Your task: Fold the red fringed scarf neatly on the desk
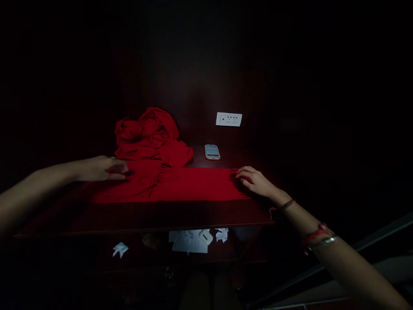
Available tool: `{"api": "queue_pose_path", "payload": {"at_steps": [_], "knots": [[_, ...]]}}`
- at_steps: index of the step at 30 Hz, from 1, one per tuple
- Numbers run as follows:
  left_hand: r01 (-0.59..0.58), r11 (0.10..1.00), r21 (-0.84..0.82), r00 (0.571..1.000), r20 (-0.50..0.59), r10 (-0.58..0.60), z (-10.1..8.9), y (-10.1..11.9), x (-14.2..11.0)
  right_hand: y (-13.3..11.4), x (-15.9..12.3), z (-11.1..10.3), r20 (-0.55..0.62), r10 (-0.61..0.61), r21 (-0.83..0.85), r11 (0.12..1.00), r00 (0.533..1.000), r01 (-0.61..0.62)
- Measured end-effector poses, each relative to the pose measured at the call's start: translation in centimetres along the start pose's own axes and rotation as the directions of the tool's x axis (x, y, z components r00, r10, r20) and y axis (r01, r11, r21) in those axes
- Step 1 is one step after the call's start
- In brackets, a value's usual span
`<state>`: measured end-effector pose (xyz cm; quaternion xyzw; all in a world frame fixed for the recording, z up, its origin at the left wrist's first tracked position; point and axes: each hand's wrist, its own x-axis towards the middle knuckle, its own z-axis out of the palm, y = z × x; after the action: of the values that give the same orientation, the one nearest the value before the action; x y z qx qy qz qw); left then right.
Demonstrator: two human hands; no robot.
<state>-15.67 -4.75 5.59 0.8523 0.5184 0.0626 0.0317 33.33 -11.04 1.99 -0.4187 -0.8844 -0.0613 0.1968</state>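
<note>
A red fringed scarf (203,184) lies laid out lengthwise along the dark wooden shelf, with one fringed edge resting across its middle. Over its left part is my left hand (102,168), fingers loosely bent and thumb apart, gripping nothing that I can see. At the scarf's right end, my right hand (254,181) rests by the fringe with its fingers spread and slightly curved; its fingertips seem to touch the threads. Behind the left part sits a crumpled heap of red cloth (148,135). Whether the heap joins the scarf I cannot tell.
A lit phone (212,152) lies behind the scarf, below a white wall socket (229,119). Under the shelf's front edge (145,228), a lower level holds white paper (187,242), a small white case (205,237) and crumpled scraps (120,249). The surroundings are very dark.
</note>
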Motion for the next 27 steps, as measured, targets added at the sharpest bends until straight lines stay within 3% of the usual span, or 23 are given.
{"api": "queue_pose_path", "payload": {"at_steps": [2, 4, 6, 8, 11, 13, 15, 18, 21, 24, 27], "knots": [[-0.103, 0.984, 0.143, 0.994, -0.007, 0.105, 0.4, 2.7, 2.6, 1.2, 1.4, 1.3, 0.087, -0.015, 0.033, 0.999, 0.996, 0.012], [-0.13, 0.96, 0.247, 0.989, -0.031, 0.142, 1.7, 5.6, 5.0, 2.5, 2.0, 2.7, 0.208, -0.003, 0.043, 0.999, 0.978, -0.007], [-0.167, 0.953, 0.252, 0.98, -0.064, 0.189, 3.5, 8.8, 7.2, 3.7, 1.6, 3.5, 0.283, 0.031, 0.036, 0.998, 0.959, -0.043], [-0.237, 0.943, 0.232, 0.958, -0.107, 0.267, 5.4, 12.1, 8.9, 4.8, 0.5, 3.5, 0.277, 0.071, 0.014, 0.997, 0.958, -0.078], [-0.293, 0.934, 0.203, 0.932, -0.159, 0.327, 8.2, 17.4, 10.9, 5.1, -1.0, 2.4, 0.163, 0.105, -0.026, 0.994, 0.981, -0.102], [-0.288, 0.946, 0.147, 0.943, -0.128, 0.307, 9.9, 20.5, 12.0, 4.2, -1.5, 1.5, 0.096, 0.073, -0.01, 0.997, 0.993, -0.073], [-0.284, 0.956, 0.067, 0.955, -0.064, 0.288, 11.3, 22.5, 12.7, 2.7, -1.7, 1.0, 0.12, 0.003, 0.029, 1.0, 0.993, -0.007], [-0.272, 0.962, 0.002, 0.962, 0.025, 0.272, 12.5, 23.6, 13.2, 1.3, -2.3, 0.5, 0.263, -0.042, -0.001, 0.999, 0.964, 0.044], [-0.27, 0.963, 0.007, 0.962, 0.036, 0.27, 12.9, 23.3, 13.3, 1.8, -3.9, -0.5, 0.343, 0.067, -0.173, 0.985, 0.937, -0.007], [-0.271, 0.963, 0.001, 0.962, 0.032, 0.271, 13.0, 23.0, 13.4, 2.9, -5.4, -1.9, 0.358, 0.223, -0.33, 0.939, 0.906, -0.1], [-0.27, 0.963, -0.007, 0.962, 0.027, 0.27, 12.9, 23.0, 13.4, 2.2, -5.0, -2.4, 0.31, 0.203, -0.302, 0.947, 0.929, -0.106]]}}
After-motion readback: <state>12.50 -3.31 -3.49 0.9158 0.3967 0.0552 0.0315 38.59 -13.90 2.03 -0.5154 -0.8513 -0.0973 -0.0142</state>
